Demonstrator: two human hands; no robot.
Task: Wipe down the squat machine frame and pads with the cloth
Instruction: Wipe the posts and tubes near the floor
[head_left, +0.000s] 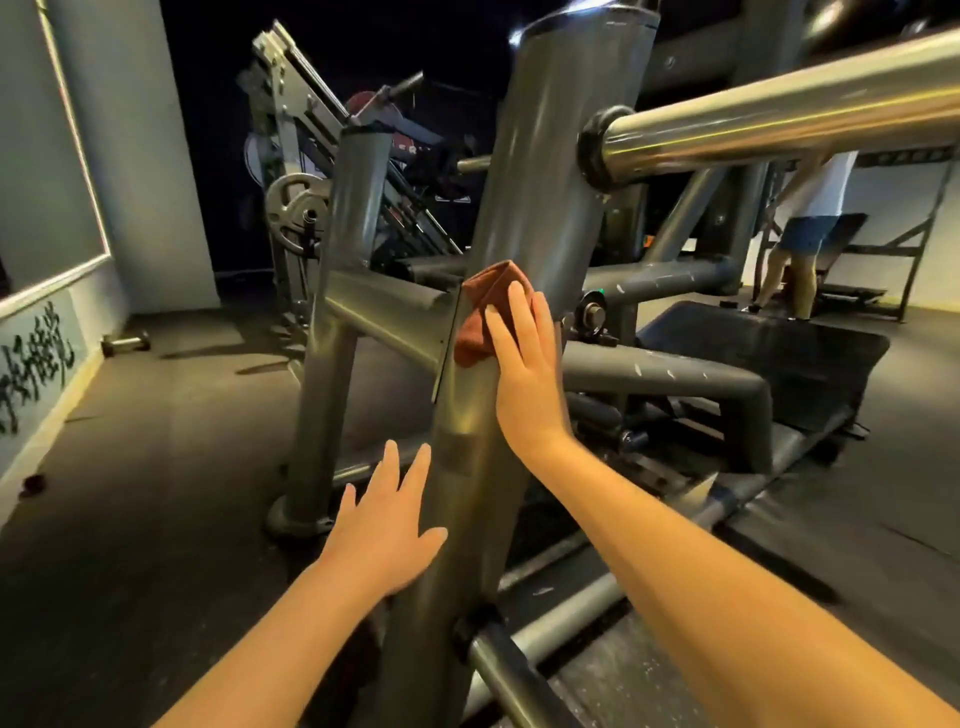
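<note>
The right hand (524, 364) lies flat on a crumpled rust-brown cloth (480, 312). Its fingers are straight rather than curled, and they press the cloth against the thick grey steel upright of the squat machine frame (545, 182). The cloth sits about halfway up this upright, just where a slanting grey cross tube (384, 306) joins it from the left.

The left hand (387, 519) is lower on the same upright. It is released, with fingers spread and straight, and grasps nothing. Its thumb side is against the left face of the steel.

A polished chrome bar (779, 114) runs out to the right from a black rubber collar (597, 150) high on the upright. Behind the right forearm, a black textured foot platform (769, 338) slopes down towards the floor. A scuffed dark grey tube (675, 374) passes in front of it.

To the left, a second grey upright (353, 208) stands beside a grey weight plate (296, 208) hung on another machine. A small dark dumbbell (124, 343) lies on the dark rubber floor (156, 467) near the wall. Far right, a person in blue shorts (805, 228) stands well apart from the frame.
</note>
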